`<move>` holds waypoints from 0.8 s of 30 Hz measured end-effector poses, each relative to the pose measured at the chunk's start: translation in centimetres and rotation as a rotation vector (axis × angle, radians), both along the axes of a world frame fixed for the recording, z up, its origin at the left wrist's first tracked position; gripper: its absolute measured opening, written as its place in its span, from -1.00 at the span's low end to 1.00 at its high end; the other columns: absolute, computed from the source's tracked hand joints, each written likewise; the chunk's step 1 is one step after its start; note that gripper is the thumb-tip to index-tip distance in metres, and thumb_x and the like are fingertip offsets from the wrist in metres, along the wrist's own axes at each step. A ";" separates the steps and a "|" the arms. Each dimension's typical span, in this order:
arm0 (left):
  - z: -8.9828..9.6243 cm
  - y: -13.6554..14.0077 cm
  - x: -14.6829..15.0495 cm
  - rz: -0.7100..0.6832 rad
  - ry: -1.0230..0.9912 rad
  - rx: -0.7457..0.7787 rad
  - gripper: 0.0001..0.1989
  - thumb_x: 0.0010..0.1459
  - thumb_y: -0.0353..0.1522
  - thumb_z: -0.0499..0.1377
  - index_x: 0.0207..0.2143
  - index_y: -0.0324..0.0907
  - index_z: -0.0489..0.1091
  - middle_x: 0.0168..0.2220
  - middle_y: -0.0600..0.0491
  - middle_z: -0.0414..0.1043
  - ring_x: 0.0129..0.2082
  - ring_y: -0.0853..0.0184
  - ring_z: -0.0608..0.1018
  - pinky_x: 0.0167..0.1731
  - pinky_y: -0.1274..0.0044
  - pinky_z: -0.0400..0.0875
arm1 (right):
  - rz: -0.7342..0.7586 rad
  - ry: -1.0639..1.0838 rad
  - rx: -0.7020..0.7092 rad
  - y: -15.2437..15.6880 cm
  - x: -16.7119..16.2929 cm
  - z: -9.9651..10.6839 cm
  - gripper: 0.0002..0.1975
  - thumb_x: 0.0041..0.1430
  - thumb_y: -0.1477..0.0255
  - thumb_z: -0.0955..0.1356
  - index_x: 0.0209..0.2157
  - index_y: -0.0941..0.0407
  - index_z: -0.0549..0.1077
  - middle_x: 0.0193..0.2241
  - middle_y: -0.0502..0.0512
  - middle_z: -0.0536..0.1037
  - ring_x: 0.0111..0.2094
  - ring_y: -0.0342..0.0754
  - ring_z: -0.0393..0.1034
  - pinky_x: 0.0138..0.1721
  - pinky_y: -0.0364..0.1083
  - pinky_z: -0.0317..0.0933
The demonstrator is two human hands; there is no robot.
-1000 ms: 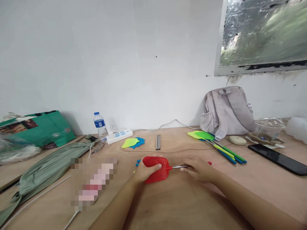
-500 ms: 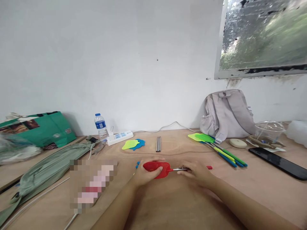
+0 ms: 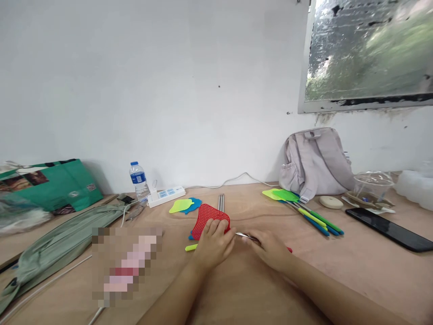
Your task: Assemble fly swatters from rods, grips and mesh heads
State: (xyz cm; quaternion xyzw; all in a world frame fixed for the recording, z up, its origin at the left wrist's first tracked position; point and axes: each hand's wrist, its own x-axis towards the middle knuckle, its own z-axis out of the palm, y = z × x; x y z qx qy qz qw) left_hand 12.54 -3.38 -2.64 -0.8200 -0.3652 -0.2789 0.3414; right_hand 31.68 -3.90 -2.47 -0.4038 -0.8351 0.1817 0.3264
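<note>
Clock centre: gap between left hand [image 3: 215, 241] and right hand [image 3: 270, 246]; 12 faces the wall [image 3: 219, 117].
- 12 to 1: free lane over bare surface [image 3: 250, 203], steel tubes to swatter bundle; white cable [image 3: 246, 173] at far end.
- 11: steel tubes [image 3: 221, 202], directly beyond red swatter head [image 3: 210, 215]; obstructed.
- 10: yellow swatter head [image 3: 180, 206], then power strip [image 3: 167, 196]; obstructed.
- 9: yellow-green handle [image 3: 191, 248] beside left hand; free strip, then pixelated item [image 3: 130, 264].
- 2: swatter bundle [image 3: 304, 212], backpack [image 3: 314, 164] behind; obstructed.
- 3: red handle end [image 3: 290, 249]; room onward to black phone [image 3: 389, 229].
- 6: free room between forearms.
</note>
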 end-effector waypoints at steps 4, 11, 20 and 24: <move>-0.4 0.6 -0.4 0.014 0.077 0.006 -0.88 0.10 -0.31 0.06 -0.31 -0.05 0.36 -0.35 0.06 0.25 -0.28 0.32 0.26 -0.13 0.43 0.04 | 0.050 -0.008 0.011 -0.2 0.1 0.2 -0.68 0.18 0.30 0.15 -0.12 0.03 0.41 -0.22 0.04 0.52 -0.23 -0.04 0.39 -0.21 -0.09 0.23; -0.2 0.8 -1.1 0.027 0.208 0.080 -0.78 0.05 -0.43 0.08 -0.21 -0.05 0.31 -0.32 0.07 0.28 -0.25 0.31 0.25 -0.10 0.43 -0.02 | 0.100 0.016 0.035 0.3 0.4 0.1 -0.67 0.20 0.29 0.14 -0.05 -0.03 0.36 -0.10 0.00 0.46 -0.12 -0.07 0.35 -0.10 -0.10 0.20; 0.3 1.5 -1.6 0.068 0.182 0.047 -0.83 0.03 -0.44 0.07 -0.30 -0.06 0.34 -0.33 0.06 0.29 -0.29 0.31 0.25 -0.13 0.42 0.02 | 0.070 -0.128 0.099 2.7 1.7 -0.7 -0.66 0.19 0.23 0.15 -0.07 -0.05 0.37 -0.18 -0.01 0.50 -0.22 -0.08 0.40 -0.22 -0.12 0.23; 0.4 2.0 -2.4 0.094 0.177 0.036 -0.88 0.02 -0.42 0.09 -0.35 -0.06 0.35 -0.33 0.06 0.30 -0.27 0.28 0.26 -0.14 0.41 0.03 | 0.041 -0.156 0.114 3.3 2.2 -0.9 -0.66 0.19 0.23 0.15 -0.09 -0.04 0.39 -0.17 -0.01 0.50 -0.22 -0.06 0.40 -0.22 -0.09 0.25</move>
